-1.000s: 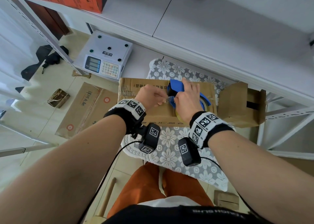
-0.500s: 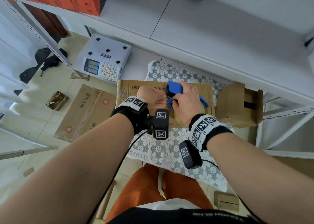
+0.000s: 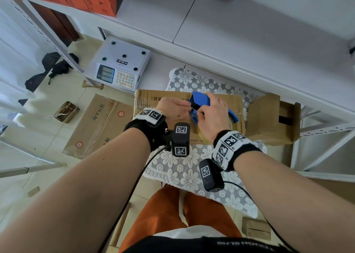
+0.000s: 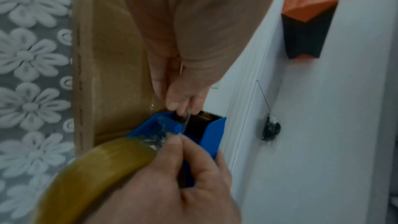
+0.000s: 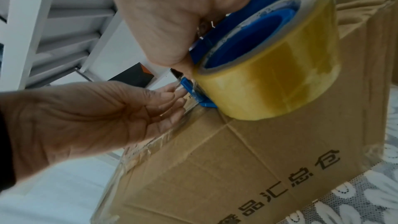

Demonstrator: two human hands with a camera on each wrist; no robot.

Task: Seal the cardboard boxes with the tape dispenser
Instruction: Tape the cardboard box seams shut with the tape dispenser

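Blue tape dispenser [image 3: 200, 101] sits atop cardboard box [image 3: 236, 106] at 12 o'clock, right hand [image 3: 212, 116] curled around it, left hand [image 3: 172, 108] fingertips [image 4: 178, 106] pinching the tape end at its cutter.

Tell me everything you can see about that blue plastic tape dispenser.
The blue plastic tape dispenser carries a fat roll of yellowish clear tape on a blue hub, with a toothed cutter at its front. It sits tilted on top of the brown cardboard box. The right hand grips its body; the left hand pinches the loose clear tape end at the front. Whether the tape is stuck to the box yet, I cannot tell.
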